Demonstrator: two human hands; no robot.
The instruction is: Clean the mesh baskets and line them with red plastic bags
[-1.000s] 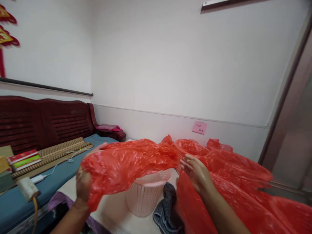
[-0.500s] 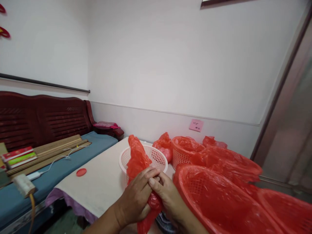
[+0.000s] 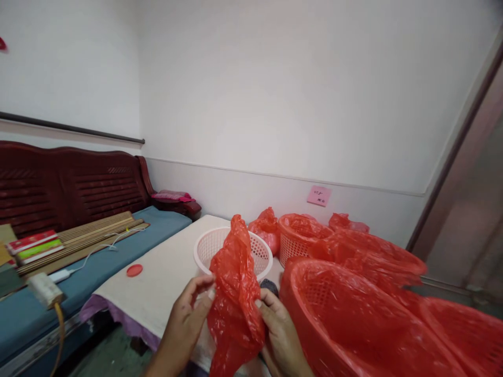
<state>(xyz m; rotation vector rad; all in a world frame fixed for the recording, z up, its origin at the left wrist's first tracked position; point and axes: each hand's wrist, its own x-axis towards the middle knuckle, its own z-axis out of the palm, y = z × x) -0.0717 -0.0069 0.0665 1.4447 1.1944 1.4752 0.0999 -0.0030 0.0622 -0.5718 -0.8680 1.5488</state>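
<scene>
Between my hands hangs a crumpled red plastic bag (image 3: 236, 293), its top reaching up in front of a white perforated basket (image 3: 205, 250). My left hand (image 3: 188, 314) pinches the bag's left edge between thumb and fingers. On the opposite edge, my right hand (image 3: 280, 324) grips the bag with thumb and forefinger. Behind the bag the basket is partly hidden. A dark object (image 3: 269, 286) shows just beyond my right fingers; its kind is unclear.
Large red baskets (image 3: 314, 303) lined with red plastic crowd the right side. A smaller red basket (image 3: 293, 246) and a knotted red bag (image 3: 267, 230) stand behind. On the pale table (image 3: 165, 277) lies a red disc (image 3: 134, 270). A wooden bench (image 3: 78, 193) runs along the left.
My hands, clasped together around the gathered bag before, have moved apart to its two sides. The bag is now spread wider between them. The camera view has shifted slightly.
</scene>
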